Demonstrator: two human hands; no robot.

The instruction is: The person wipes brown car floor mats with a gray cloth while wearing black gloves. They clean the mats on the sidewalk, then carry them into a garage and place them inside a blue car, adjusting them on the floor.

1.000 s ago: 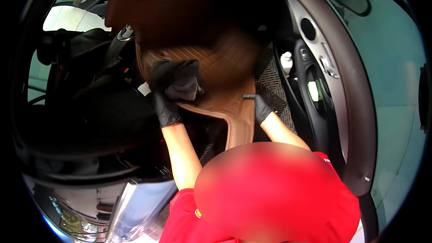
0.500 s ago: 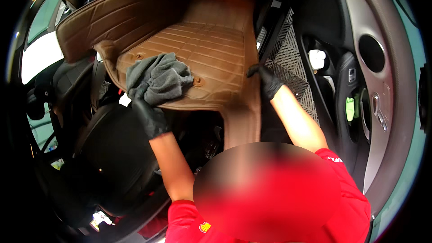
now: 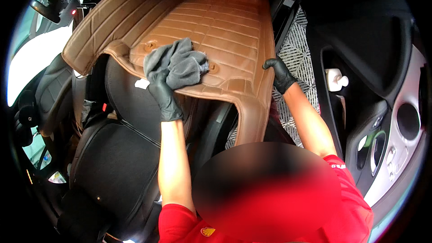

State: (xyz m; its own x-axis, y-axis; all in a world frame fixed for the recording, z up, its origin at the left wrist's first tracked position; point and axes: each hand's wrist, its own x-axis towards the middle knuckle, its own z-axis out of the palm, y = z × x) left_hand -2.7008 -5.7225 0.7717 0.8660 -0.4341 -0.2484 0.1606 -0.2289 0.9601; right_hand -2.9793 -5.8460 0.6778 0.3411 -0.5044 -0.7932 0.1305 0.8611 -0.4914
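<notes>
A large brown quilted car floor mat (image 3: 225, 24) with raised edges spans the upper middle, held up in front of me. My left hand (image 3: 165, 101), in a black glove, is closed on a crumpled grey cloth (image 3: 182, 65) at the mat's near edge. The cloth covers part of the stitched surface between two round fittings, and it hides most of my left fingertips. My right hand (image 3: 282, 75), also gloved in black, grips the mat's right rim with the thumb over the top. Its other fingers are hidden behind the rim.
On the left is a black car seat (image 3: 114, 162) with a red buckle (image 3: 104, 107). Patterned grey floor tiles (image 3: 303, 49) show beyond the sill. The open car door (image 3: 360, 58) stands at the right, with a white bottle (image 3: 336, 80) in its pocket.
The mat, cloth and both gloved hands sit farther right in view. More of the black seat shows at left, and the door appears farther right. Both hands keep their holds.
</notes>
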